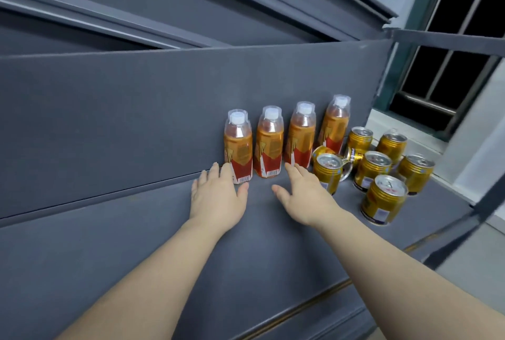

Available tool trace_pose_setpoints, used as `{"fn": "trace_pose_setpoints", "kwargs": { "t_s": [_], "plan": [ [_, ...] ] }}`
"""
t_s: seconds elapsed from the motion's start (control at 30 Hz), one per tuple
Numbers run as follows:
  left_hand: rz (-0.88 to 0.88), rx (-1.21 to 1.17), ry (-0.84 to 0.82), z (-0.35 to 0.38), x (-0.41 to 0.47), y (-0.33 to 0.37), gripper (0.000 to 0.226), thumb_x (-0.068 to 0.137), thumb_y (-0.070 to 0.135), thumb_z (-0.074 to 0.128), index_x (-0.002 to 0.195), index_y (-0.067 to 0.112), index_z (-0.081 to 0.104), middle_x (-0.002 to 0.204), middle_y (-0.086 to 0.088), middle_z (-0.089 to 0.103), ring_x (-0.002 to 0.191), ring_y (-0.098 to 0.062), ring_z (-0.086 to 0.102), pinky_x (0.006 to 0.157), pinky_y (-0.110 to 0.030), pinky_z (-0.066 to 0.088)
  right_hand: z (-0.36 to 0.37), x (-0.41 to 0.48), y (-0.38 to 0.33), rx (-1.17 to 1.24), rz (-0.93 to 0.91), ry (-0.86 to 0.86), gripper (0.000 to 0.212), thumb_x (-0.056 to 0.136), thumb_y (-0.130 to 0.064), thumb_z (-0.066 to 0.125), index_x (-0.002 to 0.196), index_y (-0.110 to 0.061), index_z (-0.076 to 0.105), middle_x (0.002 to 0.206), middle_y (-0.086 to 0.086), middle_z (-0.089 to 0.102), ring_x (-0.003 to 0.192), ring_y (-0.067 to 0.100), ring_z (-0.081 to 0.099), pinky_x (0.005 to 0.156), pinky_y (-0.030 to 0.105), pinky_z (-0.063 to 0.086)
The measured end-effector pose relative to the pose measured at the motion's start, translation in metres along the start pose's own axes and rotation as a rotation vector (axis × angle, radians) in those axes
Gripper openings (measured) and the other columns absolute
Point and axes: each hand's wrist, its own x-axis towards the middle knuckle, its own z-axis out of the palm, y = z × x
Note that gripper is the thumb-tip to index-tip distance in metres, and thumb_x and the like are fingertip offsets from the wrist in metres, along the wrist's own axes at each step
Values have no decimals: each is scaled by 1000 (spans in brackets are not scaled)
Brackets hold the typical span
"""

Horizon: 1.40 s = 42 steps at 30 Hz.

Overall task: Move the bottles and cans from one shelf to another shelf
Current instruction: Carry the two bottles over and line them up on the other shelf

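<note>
Beside bottles (pixel 269 145) — left hand (pixel 217 195), right hand (pixel 306 197).

In front of me: glossy gold metal cans (pixel 384 199), shiny clear plastic bottles (pixel 268 143), a matt grey shelf (pixel 136 230).

Our left hand (pixel 217 196) covers the lower corner of the leftmost bottle (pixel 238 148), an upright can (pixel 328 173) just right of our right hand (pixel 306 197) half hides a tipped can (pixel 353 157) behind it, and we cannot read their tiny print.
</note>
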Motion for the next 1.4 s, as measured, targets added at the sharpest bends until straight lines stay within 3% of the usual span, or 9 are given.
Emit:
{"fn": "trace_pose_setpoints", "kwargs": {
  "t_s": [0.27, 0.5, 0.7, 0.8, 0.9, 1.1, 1.23, 1.4],
  "plan": [
    [-173, -113, 97, 7, 23, 13, 71, 99, 50, 49, 154, 13, 23, 158, -6, 34, 145, -28, 31, 116, -42, 30, 4, 65, 10, 243, -35, 36, 88, 94, -44, 64, 159, -24, 8, 160, 0, 32, 146, 28, 35, 114, 48, 39],
    [-220, -267, 78, 14, 52, 9, 87, 95, 48, 60, 159, 14, 11, 163, -5, 26, 148, -25, 27, 116, -38, 30, 19, 104, 4, 384, 7, 118, 96, 92, -38, 69, 158, -23, 2, 159, 2, 29, 145, 27, 34, 113, 47, 38],
    [-263, -432, 96, 24, 80, 9, 94, 88, 43, 72, 157, 19, 12, 157, -4, 36, 140, -25, 41, 110, -41, 41, 25, 127, 2, 485, 46, 169, 106, 85, -40, 76, 159, -21, 3, 158, 4, 30, 143, 29, 36, 113, 49, 39],
    [-266, -469, 118, 31, 90, 10, 92, 82, 45, 77, 151, 21, 22, 144, -2, 47, 128, -25, 52, 102, -47, 49, 31, 133, 2, 519, 61, 201, 105, 80, -45, 79, 156, -22, 10, 152, 3, 38, 137, 29, 43, 108, 52, 44],
    [-256, -495, 136, 34, 96, 14, 85, 79, 44, 80, 144, 21, 31, 136, -2, 49, 121, -24, 54, 99, -45, 49, 33, 136, 0, 525, 69, 218, 103, 78, -49, 80, 153, -23, 14, 148, 2, 43, 133, 29, 48, 104, 51, 49],
    [-252, -519, 178, 42, 105, 15, 87, 77, 42, 83, 142, 19, 30, 137, -2, 47, 121, -24, 53, 98, -42, 49, 36, 140, 2, 499, 71, 247, 88, 82, -44, 78, 146, -21, 22, 139, 1, 50, 125, 25, 54, 98, 41, 51],
    [-260, -523, 194, 46, 107, 16, 81, 79, 39, 82, 139, 19, 32, 133, -2, 47, 118, -24, 54, 89, -34, 46, 38, 141, 1, 479, 78, 262, 82, 82, -42, 78, 142, -20, 26, 134, 1, 52, 121, 24, 56, 91, 34, 51],
    [-260, -527, 200, 47, 106, 16, 77, 80, 38, 81, 137, 20, 32, 131, 0, 47, 115, -23, 55, 87, -32, 46, 40, 142, 1, 465, 79, 282, 79, 83, -42, 78, 140, -20, 28, 131, 1, 53, 118, 23, 58, 88, 34, 52]
  ]
}}
